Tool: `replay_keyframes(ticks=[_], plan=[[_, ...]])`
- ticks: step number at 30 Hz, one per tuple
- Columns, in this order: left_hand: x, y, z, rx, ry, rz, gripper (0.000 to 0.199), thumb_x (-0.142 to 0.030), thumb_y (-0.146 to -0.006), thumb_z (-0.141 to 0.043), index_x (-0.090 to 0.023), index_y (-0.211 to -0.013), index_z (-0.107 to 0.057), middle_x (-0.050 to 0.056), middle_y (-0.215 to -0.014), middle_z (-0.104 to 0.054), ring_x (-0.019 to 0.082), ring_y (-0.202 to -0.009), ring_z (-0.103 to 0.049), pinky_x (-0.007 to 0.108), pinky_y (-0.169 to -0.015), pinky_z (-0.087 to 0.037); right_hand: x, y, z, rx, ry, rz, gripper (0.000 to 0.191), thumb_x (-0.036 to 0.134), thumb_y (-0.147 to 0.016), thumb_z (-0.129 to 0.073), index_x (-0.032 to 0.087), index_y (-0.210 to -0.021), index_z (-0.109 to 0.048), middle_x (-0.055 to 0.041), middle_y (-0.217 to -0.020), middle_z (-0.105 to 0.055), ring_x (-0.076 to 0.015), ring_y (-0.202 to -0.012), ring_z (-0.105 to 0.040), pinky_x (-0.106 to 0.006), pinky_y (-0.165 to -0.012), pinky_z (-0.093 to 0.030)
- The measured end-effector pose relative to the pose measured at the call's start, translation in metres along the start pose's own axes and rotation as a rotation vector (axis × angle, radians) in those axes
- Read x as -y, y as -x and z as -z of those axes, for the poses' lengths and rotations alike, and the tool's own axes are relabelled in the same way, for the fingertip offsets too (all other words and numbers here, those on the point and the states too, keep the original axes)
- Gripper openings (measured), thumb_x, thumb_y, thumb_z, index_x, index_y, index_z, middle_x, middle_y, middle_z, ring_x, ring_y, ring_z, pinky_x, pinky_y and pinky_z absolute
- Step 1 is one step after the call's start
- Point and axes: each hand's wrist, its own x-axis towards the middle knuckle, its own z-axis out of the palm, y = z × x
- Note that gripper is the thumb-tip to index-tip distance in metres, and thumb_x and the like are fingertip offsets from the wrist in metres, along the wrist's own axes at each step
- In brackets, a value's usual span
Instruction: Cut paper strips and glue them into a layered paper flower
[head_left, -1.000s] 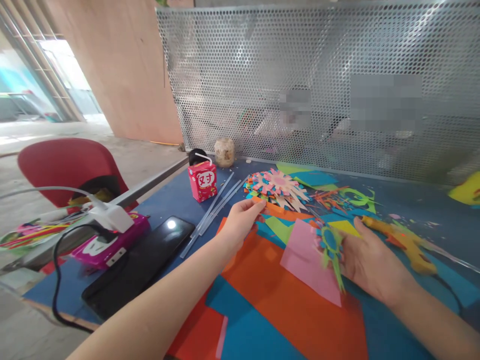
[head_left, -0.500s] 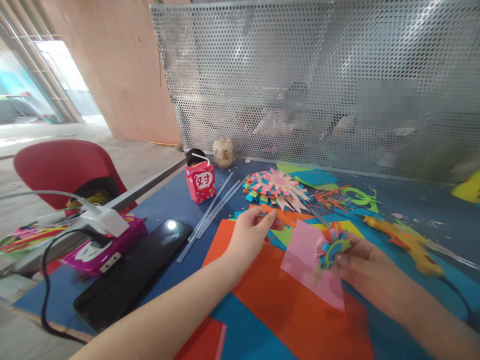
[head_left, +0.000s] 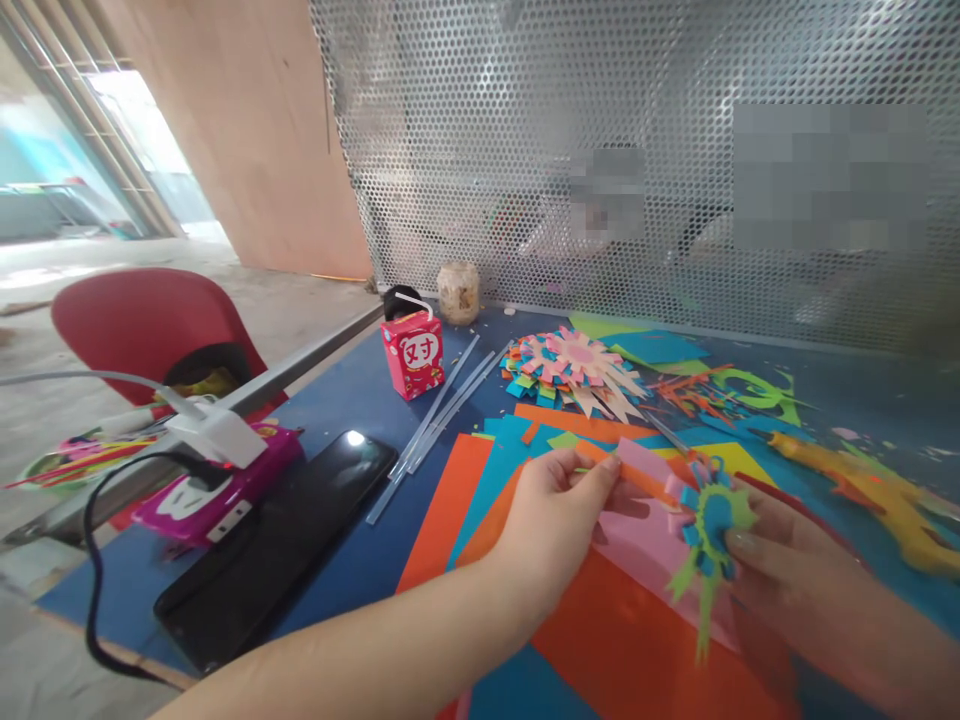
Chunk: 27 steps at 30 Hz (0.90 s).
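My right hand grips a small layered paper rosette with a blue centre, a green fringe, pink and blue loops, and green tails hanging down. My left hand pinches one end of an orange paper strip, whose other end reaches the rosette's edge. Beneath both hands lie a pink paper sheet and larger orange sheets. A dark red curved part shows behind my right hand; what it belongs to is mostly hidden.
Finished-looking rosettes lie stacked behind the hands. A yellow glue gun is at right, near paper scraps. Clear glue sticks, a red drink box, a black phone and a purple power strip occupy the left.
My left hand has moved right and lower on the view, bringing the orange strip to the rosette. The rosette has turned, showing more of its blue centre and green tails.
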Motion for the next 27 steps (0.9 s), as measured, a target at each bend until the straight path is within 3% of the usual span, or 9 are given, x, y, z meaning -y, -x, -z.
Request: replay_keyframes(ticks=[3,8,15,27], plan=[[-0.001,0.001,-0.002,-0.004,0.015,0.014,0.024,-0.030,-0.082,-0.054,-0.014,-0.065,-0.055,0.005,-0.064,-0.068,0.011,-0.057,-0.062,0.019,-0.047,-0.034,0.000,0.000,-0.003,-0.060,-0.019,0.010,0.039,0.021,-0.049,-0.083,0.029,-0.085,-0.069,-0.0005,-0.077,-0.070,-0.0159,-0.067,-0.064,-0.024,-0.062,-0.054],[0.000,0.003,-0.003,0.014,0.042,0.022,0.023,-0.030,-0.082,-0.054,-0.014,-0.065,-0.055,0.003,-0.061,-0.066,0.009,-0.053,-0.059,0.018,-0.048,-0.033,0.004,0.003,-0.012,-0.125,-0.015,-0.015,0.037,0.021,-0.045,-0.085,0.027,-0.079,-0.069,0.0004,-0.070,-0.069,-0.0137,-0.062,-0.063,-0.020,-0.057,-0.053],[0.002,0.002,-0.004,0.007,0.043,0.026,0.024,-0.032,-0.081,-0.055,-0.014,-0.067,-0.057,0.003,-0.059,-0.066,0.008,-0.051,-0.054,0.019,-0.050,-0.033,0.003,0.004,-0.011,-0.119,0.014,0.024,0.049,0.011,-0.034,-0.084,0.027,-0.078,-0.068,0.0027,-0.065,-0.066,-0.0136,-0.054,-0.056,-0.022,-0.047,-0.050],[0.000,0.003,-0.004,0.012,0.071,0.043,0.024,-0.030,-0.082,-0.055,-0.014,-0.063,-0.053,0.002,-0.059,-0.065,0.006,-0.049,-0.053,0.018,-0.050,-0.031,0.006,0.005,-0.016,-0.077,-0.023,0.022,0.050,0.005,-0.038,-0.080,0.028,-0.080,-0.067,0.0055,-0.063,-0.062,-0.0114,-0.053,-0.053,-0.021,-0.048,-0.050]])
